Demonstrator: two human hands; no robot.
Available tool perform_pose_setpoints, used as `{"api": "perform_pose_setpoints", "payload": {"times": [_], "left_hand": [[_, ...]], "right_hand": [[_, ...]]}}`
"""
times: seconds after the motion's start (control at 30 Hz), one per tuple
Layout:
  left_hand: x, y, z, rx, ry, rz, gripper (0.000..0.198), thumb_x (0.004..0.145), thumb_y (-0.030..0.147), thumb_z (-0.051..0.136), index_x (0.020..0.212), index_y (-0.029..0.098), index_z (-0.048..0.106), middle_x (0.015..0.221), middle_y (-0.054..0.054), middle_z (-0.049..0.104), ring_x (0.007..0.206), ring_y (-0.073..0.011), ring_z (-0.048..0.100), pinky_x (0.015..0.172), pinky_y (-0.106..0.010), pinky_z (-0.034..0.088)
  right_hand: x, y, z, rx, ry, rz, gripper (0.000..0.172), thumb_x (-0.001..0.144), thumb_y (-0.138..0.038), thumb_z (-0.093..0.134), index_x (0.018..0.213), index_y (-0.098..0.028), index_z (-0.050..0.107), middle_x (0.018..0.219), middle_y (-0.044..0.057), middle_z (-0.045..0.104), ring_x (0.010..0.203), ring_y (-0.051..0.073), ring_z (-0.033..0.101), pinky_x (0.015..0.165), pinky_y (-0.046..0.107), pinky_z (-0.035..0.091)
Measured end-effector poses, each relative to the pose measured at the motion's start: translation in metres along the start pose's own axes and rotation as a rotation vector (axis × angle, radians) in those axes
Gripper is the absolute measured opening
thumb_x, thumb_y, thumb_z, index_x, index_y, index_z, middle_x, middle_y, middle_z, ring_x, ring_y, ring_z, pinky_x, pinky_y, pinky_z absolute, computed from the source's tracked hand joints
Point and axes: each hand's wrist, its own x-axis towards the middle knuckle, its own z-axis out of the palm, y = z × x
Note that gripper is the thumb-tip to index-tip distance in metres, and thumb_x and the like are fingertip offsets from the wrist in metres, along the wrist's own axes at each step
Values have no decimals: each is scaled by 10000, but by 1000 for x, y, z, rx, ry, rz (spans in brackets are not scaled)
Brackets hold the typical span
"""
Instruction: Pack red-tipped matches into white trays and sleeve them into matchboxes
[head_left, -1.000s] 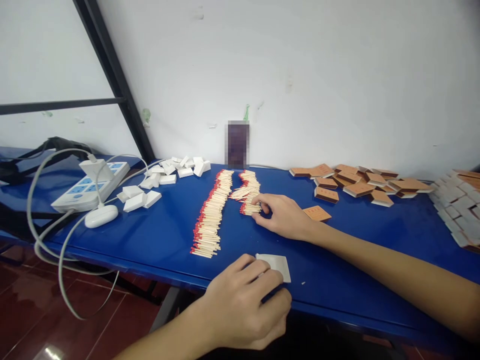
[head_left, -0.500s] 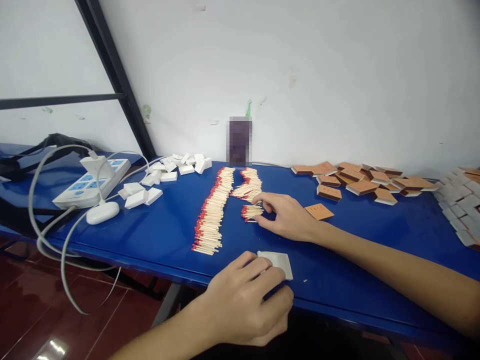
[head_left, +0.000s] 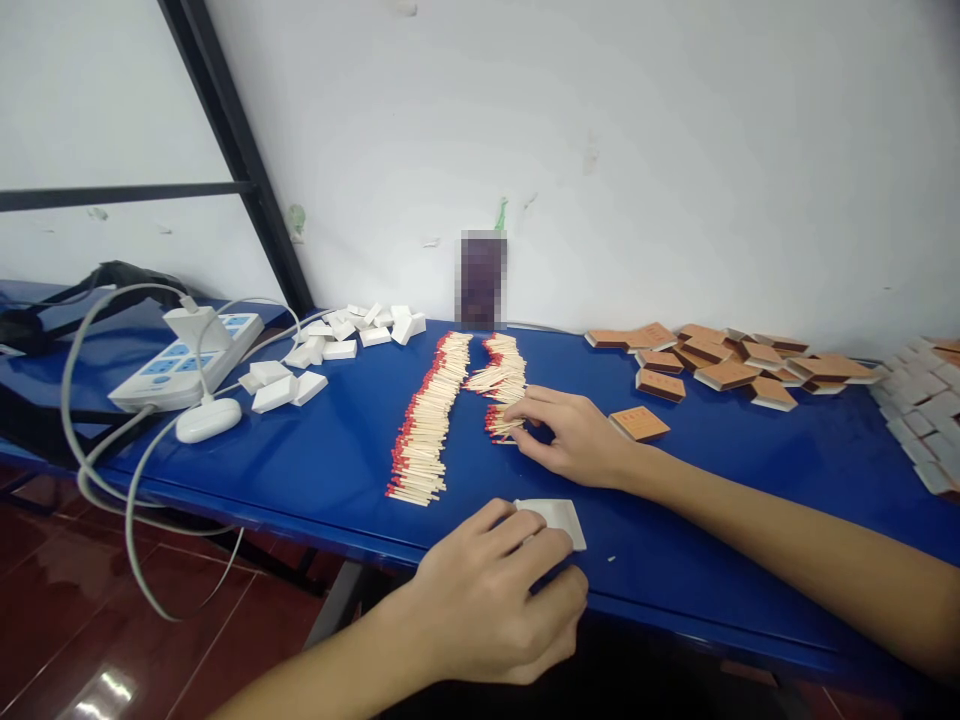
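A long row of red-tipped matches (head_left: 424, 425) lies on the blue table. To its right is a shorter row of matches (head_left: 502, 365), with a small group of matches (head_left: 504, 422) at its near end. My right hand (head_left: 574, 435) has its thumb and fingertips closed round matches of that small group. At the table's front edge my left hand (head_left: 506, 595) is closed beside a white matchbox tray (head_left: 559, 520); its fingertips are hidden, so its hold cannot be made out. A single orange matchbox (head_left: 640, 424) lies just beyond my right wrist.
White trays (head_left: 341, 349) are scattered at the back left, near a power strip (head_left: 169, 375) with white cables. Orange matchboxes (head_left: 724, 374) are heaped at the back right, and stacked boxes (head_left: 930, 410) stand at the far right. A pixelated dark object (head_left: 481, 280) leans at the wall.
The thumb and fingers of my right hand have come closer together on the small group of matches. My left hand has hardly moved.
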Motion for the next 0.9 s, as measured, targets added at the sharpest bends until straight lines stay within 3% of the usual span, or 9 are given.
{"api": "perform_pose_setpoints", "payload": {"times": [0.23, 0.4, 0.7, 0.9], "left_hand": [[2, 0, -2, -4, 15, -8, 101, 880, 212, 586, 863, 154, 667, 848, -37, 627, 778, -190, 545, 674, -330, 426], [1, 0, -1, -4, 8, -8, 99, 877, 211, 591, 872, 152, 670, 855, -37, 632, 778, -193, 545, 669, -334, 430], [1, 0, -1, -7, 12, -1, 106, 882, 207, 585, 867, 151, 674, 851, -41, 637, 782, -191, 558, 672, -332, 434], [2, 0, -2, -11, 8, -1, 112, 882, 208, 586, 861, 150, 679, 849, -42, 641, 779, -191, 561, 666, -333, 440]], "right_hand": [[0, 2, 1, 46, 14, 14, 160, 907, -166, 517, 967, -184, 663, 891, 42, 669, 764, 159, 590, 701, 287, 435], [-1, 2, 1, 68, 39, 13, 257, 830, -78, 510, 1004, -183, 668, 921, 42, 629, 739, 144, 570, 682, 276, 433], [2, 4, 3, 71, -4, 93, 108, 896, -183, 544, 922, -183, 648, 922, 40, 603, 770, 150, 570, 709, 286, 432], [2, 3, 3, 39, 49, 63, 85, 890, -177, 551, 857, -183, 629, 865, 25, 587, 703, 131, 538, 661, 268, 404]]}}
